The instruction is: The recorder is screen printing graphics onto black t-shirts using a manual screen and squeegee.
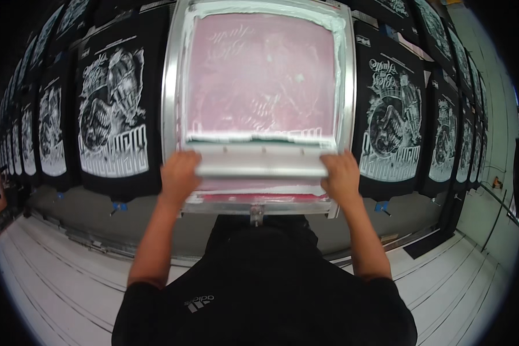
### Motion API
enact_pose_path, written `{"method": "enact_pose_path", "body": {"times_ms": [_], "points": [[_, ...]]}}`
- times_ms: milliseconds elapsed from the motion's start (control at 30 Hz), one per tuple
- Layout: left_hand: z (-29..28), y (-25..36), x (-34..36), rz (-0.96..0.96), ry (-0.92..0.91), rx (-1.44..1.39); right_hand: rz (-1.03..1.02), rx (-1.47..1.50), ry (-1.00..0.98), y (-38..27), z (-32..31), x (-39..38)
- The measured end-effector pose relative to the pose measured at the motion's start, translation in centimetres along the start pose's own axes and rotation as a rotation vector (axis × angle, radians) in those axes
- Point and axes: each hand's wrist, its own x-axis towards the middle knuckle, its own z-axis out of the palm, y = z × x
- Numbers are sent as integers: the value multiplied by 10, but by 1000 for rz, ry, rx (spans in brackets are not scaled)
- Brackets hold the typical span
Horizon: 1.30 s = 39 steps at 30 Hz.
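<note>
Black shirt [265,288], then left hand [181,175] and right hand [341,176], grip curled around silver squeegee [262,164].

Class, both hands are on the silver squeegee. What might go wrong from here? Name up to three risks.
Uneven pressure from the left hand and right hand on the long silver metal squeegee might streak the rectangular pink mesh screen.

Thick white ink along the screen's edges, if wet, could smear onto either hand.

Stray ink may also spoil the printed black shirt at left.

White lettering [114,157] on black shirts [114,112]
</note>
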Motion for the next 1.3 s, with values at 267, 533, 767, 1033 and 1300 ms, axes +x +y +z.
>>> {"method": "enact_pose_path", "body": {"times_ms": [267, 533, 767, 1033, 1300], "points": [[16, -111, 274, -52, -19, 184, 134, -244, -48, 113, -18, 252], [-23, -121, 375, -74, -55, 143, 37, -151, -129, 158, -66, 379], [-43, -17, 210, -361, 52, -331, 25, -26, -209, 174, -104, 416], [63, 117, -125, -664, -1044, -862, -87, -96, -397, 140, -73, 451], [92, 133, -149, -742, -684, -1106, -49, -135, -146, 79, -38, 419]]}}
